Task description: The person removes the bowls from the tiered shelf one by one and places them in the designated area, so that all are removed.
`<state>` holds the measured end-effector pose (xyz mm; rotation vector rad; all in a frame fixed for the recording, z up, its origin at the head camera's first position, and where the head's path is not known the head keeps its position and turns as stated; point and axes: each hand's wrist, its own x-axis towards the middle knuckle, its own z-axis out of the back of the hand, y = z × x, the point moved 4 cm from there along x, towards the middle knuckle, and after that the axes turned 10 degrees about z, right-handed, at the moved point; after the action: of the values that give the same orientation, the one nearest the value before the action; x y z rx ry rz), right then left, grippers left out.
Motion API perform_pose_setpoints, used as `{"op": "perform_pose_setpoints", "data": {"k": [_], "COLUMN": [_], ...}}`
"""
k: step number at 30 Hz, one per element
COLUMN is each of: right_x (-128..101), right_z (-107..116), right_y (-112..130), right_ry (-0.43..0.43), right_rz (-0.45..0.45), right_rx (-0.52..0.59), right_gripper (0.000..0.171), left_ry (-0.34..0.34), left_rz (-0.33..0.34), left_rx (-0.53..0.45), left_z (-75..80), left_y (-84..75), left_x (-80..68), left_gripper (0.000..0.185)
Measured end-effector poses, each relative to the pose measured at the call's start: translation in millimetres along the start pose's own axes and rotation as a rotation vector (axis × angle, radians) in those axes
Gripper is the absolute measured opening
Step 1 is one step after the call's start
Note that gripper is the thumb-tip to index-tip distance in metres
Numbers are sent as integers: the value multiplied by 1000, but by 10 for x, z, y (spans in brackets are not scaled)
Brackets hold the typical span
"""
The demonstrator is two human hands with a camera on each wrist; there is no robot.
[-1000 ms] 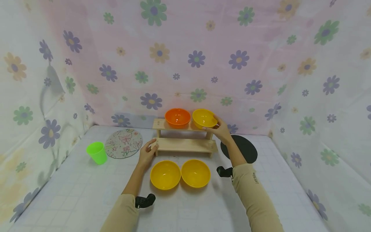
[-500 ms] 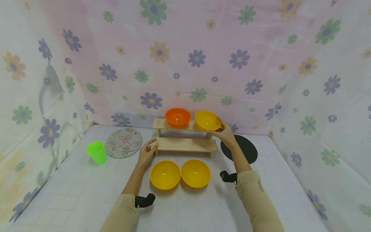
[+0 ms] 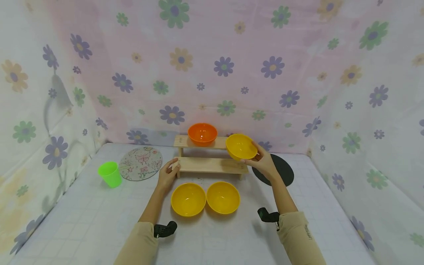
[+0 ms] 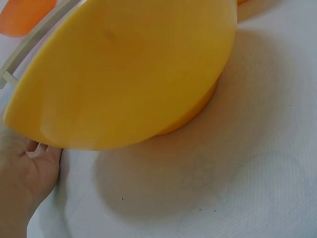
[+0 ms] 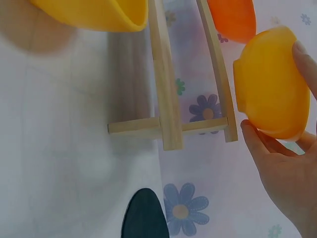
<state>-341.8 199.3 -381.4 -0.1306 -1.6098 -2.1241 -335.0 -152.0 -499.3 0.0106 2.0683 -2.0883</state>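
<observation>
Wooden stand (image 3: 205,165): two pale plank tiers, straight-edged. Right hand (image 3: 264,162): grasping glossy yellow bowl (image 3: 241,146), rounded wall, raised foot, held by stand's right end. Left hand (image 3: 167,176): thumb and fingers gripping left end of stand's lower tier. Orange bowl (image 3: 202,135): smooth, rounded, on stand's upper tier. Front of stand: paired yellow bowls (image 3: 188,200), side by side, on pale surface (image 3: 212,243). Left of stand: round patterned mat (image 3: 141,163); farther left, tapered green cup (image 3: 110,175). Right of stand: flat dark disc (image 3: 284,171). Behind stand: flower-printed cloth (image 3: 198,73).
</observation>
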Motion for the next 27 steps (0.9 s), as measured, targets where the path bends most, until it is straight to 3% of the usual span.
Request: {"op": "perform_pose_setpoints", "data": {"k": [6, 12, 18, 27], "right_x": [-182, -435, -654, -904], "right_z": [50, 65, 48, 54], "right_y": [-125, -168, -223, -364], "right_ry": [-3, -13, -23, -55], "right_rz": [65, 38, 49, 29], "right_rx": [5, 23, -49, -75], "right_gripper": [86, 87, 88, 85], "left_ry": [0, 0, -2, -3], "left_rz": [-4, -2, 1, -11], "left_rx": [-9, -23, -21, -20], "left_z": [3, 7, 9, -3], "left_y": [7, 21, 23, -2], "left_x": [12, 14, 12, -3], "left_gripper": [45, 45, 44, 45]}}
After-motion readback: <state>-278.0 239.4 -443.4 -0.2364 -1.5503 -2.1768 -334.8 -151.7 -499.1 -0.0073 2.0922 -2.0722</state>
